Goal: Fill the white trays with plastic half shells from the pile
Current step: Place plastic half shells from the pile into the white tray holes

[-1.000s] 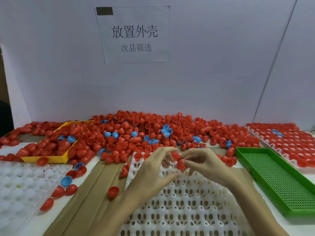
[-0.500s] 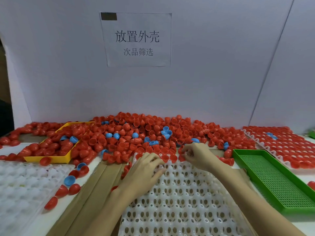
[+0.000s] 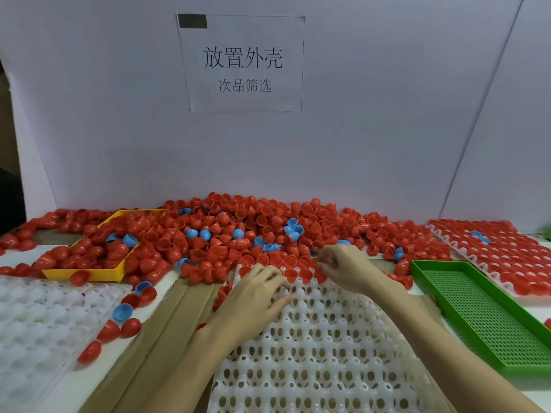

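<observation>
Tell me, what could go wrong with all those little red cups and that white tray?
1. The pile lies right against the far edge of the white tray, so a bump from the right hand might roll shells into holes crooked.
2. Blue shells sit mixed among the red ones, so one could be grabbed by mistake.
3. The left hand rests over some holes, so those might get skipped.

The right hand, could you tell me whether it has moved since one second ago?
Yes. The right hand went away from the person, from above the white tray interior to its far edge beside the pile.
</observation>
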`<state>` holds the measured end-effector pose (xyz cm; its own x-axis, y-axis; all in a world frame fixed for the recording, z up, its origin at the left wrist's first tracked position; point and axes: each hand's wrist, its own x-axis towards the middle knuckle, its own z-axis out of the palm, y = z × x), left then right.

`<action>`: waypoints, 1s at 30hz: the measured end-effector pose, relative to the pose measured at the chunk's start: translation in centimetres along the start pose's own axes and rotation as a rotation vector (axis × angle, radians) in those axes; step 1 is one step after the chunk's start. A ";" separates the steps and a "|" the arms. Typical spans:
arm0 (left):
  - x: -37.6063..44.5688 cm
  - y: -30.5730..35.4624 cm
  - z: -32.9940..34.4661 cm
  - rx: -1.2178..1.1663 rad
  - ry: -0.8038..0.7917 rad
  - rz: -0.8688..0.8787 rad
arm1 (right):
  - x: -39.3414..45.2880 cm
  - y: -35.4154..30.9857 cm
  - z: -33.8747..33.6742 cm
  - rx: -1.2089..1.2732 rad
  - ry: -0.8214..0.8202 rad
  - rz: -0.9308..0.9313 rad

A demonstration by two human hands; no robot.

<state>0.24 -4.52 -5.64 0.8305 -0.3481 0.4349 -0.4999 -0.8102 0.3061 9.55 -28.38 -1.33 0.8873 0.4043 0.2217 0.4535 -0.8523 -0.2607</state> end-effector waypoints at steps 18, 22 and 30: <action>0.1 0.1 -0.1 -0.003 -0.012 -0.002 | 7.2 -1.7 1.1 -0.025 0.083 -0.132; 0.2 0.1 -0.2 0.009 -0.012 -0.001 | 8.7 -1.8 2.9 -0.194 0.074 -0.147; -0.2 0.4 -0.4 0.030 0.005 -0.009 | 3.9 -1.7 0.0 0.451 0.254 -0.111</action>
<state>-0.17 -4.58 -5.27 0.8335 -0.3387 0.4365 -0.4849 -0.8271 0.2842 12.26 -25.40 -0.01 0.8094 0.3430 0.4767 0.5837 -0.5593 -0.5886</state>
